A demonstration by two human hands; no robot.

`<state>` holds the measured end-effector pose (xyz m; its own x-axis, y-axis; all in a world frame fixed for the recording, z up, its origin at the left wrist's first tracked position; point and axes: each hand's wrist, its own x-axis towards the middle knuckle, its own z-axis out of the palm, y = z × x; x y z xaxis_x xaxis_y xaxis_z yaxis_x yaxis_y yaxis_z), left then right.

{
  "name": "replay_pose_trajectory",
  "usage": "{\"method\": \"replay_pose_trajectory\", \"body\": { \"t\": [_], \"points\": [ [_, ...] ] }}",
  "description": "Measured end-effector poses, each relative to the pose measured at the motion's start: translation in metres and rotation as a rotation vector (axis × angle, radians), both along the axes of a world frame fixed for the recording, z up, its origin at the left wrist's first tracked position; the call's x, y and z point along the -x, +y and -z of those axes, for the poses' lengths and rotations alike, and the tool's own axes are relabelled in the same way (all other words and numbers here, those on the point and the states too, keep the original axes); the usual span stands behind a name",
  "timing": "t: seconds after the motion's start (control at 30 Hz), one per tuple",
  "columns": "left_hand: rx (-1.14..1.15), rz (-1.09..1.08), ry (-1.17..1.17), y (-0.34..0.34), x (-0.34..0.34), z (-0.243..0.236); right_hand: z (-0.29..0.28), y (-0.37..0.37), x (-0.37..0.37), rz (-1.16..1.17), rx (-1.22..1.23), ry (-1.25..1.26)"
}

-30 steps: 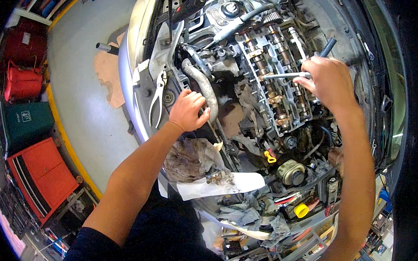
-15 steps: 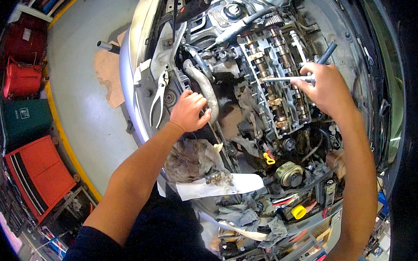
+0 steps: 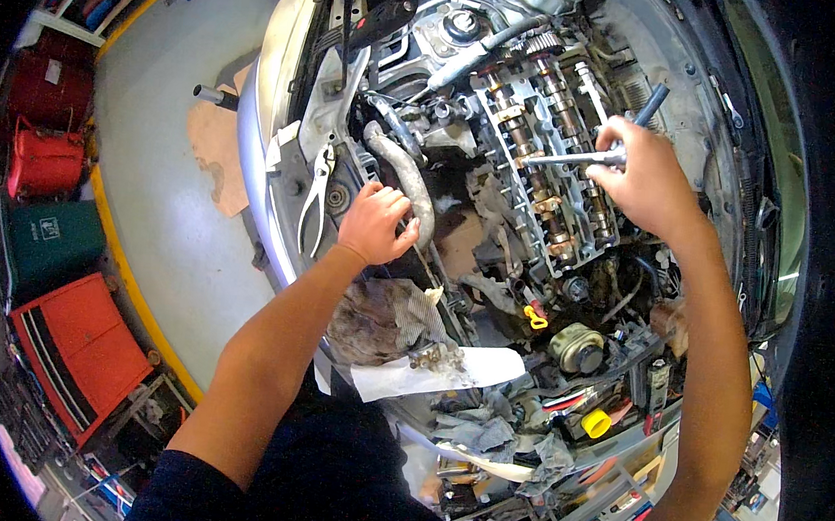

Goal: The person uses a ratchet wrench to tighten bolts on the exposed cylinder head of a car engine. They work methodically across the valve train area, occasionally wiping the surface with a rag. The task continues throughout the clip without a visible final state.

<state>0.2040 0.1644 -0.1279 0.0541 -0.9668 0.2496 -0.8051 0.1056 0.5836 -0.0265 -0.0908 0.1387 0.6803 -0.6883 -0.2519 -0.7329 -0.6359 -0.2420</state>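
My right hand (image 3: pixel 652 178) is closed around a steel wrench-like tool (image 3: pixel 568 158), whose shaft reaches leftward over an exposed camshaft (image 3: pixel 549 203) in the engine's cylinder head (image 3: pixel 571 257); a dark bar (image 3: pixel 651 104) sticks up beyond the fingers. My left hand (image 3: pixel 376 224) has curled fingers at the edge of the bay beside a pale, grimy hose (image 3: pixel 406 171); what lies under the fingertips is hidden. Steel pliers (image 3: pixel 316 206) lie just left of it, jaws toward the top.
A dirty cloth (image 3: pixel 377 312), white sheet (image 3: pixel 391 384) with small parts, yellow-handled dipstick (image 3: pixel 535 318) and yellow cup-like piece (image 3: pixel 596 423) are in the bay's lower part. Red tool chest (image 3: pixel 83 339) and green bin (image 3: pixel 52 245) stand at left.
My right hand and its tool have shifted slightly downward, with a small change in the hand's angle. My left hand stays in about the same place.
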Motion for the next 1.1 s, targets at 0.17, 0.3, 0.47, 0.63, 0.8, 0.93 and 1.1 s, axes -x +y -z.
{"method": "replay_pose_trajectory", "body": {
  "t": [0.17,0.3,0.47,0.63,0.8,0.93,1.1],
  "points": [
    [0.011,0.006,-0.006,-0.002,0.001,0.001,-0.012,0.006,-0.006,-0.250,0.178,0.200],
    [0.020,0.006,-0.009,-0.002,0.001,0.000,-0.014,-0.012,-0.001,-0.681,0.371,0.189],
    [0.013,0.001,-0.003,0.000,-0.001,0.000,-0.011,-0.002,-0.007,-0.602,0.334,0.067],
    [0.029,0.006,0.020,-0.001,0.000,0.001,-0.010,0.009,-0.006,-0.367,0.236,0.115],
    [0.009,0.002,0.010,0.000,0.000,0.001,-0.011,0.009,-0.006,-0.134,0.235,0.188],
    [0.001,0.007,0.004,-0.001,0.001,0.001,0.000,0.008,-0.002,0.145,0.078,0.049],
    [0.004,0.004,0.005,0.000,-0.001,0.003,-0.011,0.012,-0.012,-0.090,0.088,0.038]
  ]
}}
